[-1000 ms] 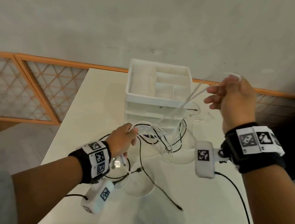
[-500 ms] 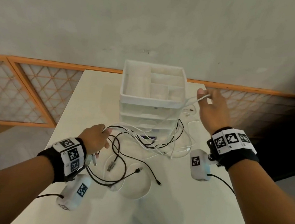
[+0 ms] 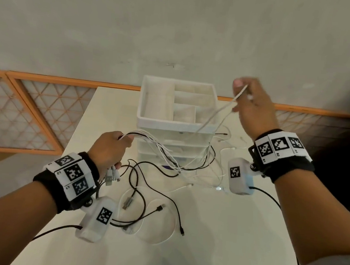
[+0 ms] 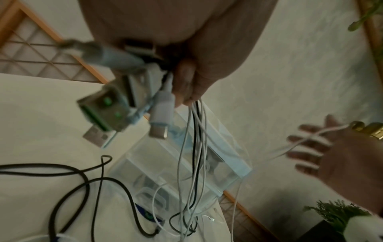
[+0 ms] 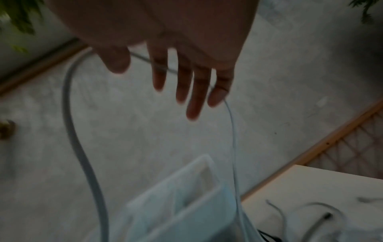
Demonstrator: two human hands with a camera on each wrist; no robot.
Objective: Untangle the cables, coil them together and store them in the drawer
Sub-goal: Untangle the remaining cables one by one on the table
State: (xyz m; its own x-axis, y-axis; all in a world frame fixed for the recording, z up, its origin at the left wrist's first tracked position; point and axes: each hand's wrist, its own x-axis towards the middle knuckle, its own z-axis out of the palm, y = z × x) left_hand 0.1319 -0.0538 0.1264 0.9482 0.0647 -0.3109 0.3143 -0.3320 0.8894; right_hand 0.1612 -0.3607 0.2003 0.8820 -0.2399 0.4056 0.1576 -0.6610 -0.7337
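A: What stands on the table (image 3: pixel 234 237)?
B: A white drawer unit (image 3: pixel 174 123) near the far edge, loose cables (image 3: pixel 140 196) spread before it toward the near edge.
A: The hands?
B: Left hand (image 3: pixel 109 148) grips a cable bundle (image 3: pixel 159 147), plugs (image 4: pixel 128 104) dangling. Right hand (image 3: pixel 254 106), raised, fingers relaxed, pinches one white cable (image 3: pixel 220 113).
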